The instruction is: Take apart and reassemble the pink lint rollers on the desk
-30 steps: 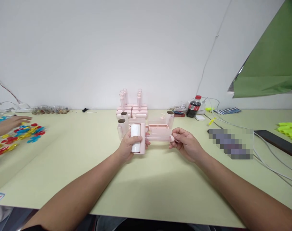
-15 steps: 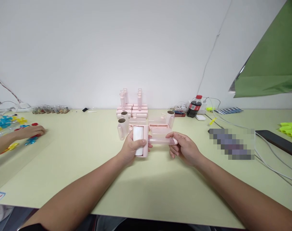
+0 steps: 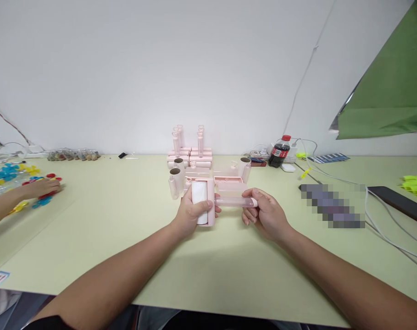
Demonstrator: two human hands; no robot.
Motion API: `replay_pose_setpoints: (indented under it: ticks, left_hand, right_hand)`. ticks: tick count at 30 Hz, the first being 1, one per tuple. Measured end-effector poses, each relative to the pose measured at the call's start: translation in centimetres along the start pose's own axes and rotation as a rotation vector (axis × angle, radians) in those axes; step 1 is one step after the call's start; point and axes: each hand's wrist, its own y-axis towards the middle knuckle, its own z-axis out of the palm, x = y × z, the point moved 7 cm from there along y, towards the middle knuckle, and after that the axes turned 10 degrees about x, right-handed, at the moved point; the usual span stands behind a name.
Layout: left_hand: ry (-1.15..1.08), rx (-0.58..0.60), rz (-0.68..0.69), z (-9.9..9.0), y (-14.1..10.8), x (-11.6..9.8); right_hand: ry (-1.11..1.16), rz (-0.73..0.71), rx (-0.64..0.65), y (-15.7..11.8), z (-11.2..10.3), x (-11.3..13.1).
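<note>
My left hand [image 3: 187,214] is closed around the pink frame of a lint roller [image 3: 199,201], its thumb lying across the white roll and the frame's edge. A clear pinkish handle [image 3: 234,202] runs level to the right from the frame. My right hand [image 3: 269,214] pinches the handle's pale end cap between thumb and fingers. Behind my hands lie a pink open case [image 3: 228,180] and clear covers. Cardboard-cored rolls [image 3: 175,181] stand upright to the left of them, and another roll [image 3: 244,169] stands to the right.
Against the wall, several pink lint rollers [image 3: 194,161] are stacked, some with handles up. A cola bottle [image 3: 280,151], white cables [image 3: 376,229] and a dark phone [image 3: 399,201] are on the right. At far left, another person's hand [image 3: 39,188] touches colourful plastic pieces.
The view has shifted slightly. My hands keep the same hold on the lint roller and its handle. The other person's hand at the left has moved a little among the colourful pieces.
</note>
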Motion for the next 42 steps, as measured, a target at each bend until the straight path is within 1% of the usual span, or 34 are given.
replay_pose_setpoints:
  ticks: [11, 20, 28, 33, 38, 42]
  left_hand:
    - [-0.007, 0.003, 0.014, 0.3, -0.4, 0.3]
    - [-0.015, -0.03, 0.01, 0.6, -0.7, 0.6]
    - [-0.021, -0.043, 0.02, 0.8, -0.9, 1.0]
    - [0.003, 0.021, 0.015, 0.9, -0.6, 0.7]
    - [0.094, 0.064, 0.042, 0.4, -0.1, -0.2]
    - [0.15, 0.09, 0.072, 0.1, -0.2, -0.6]
  right_hand:
    - [0.0, -0.068, -0.086, -0.4, 0.2, 0.2]
    - [-0.016, -0.105, -0.156, -0.6, -0.3, 0.0]
    - [-0.055, -0.172, -0.186, -0.9, -0.3, 0.1]
    - [-0.018, -0.096, -0.151, -0.6, -0.2, 0.1]
    - [0.009, -0.02, -0.057, -0.3, 0.1, 0.0]
    - [0.013, 0.016, -0.038, -0.3, 0.2, 0.0]
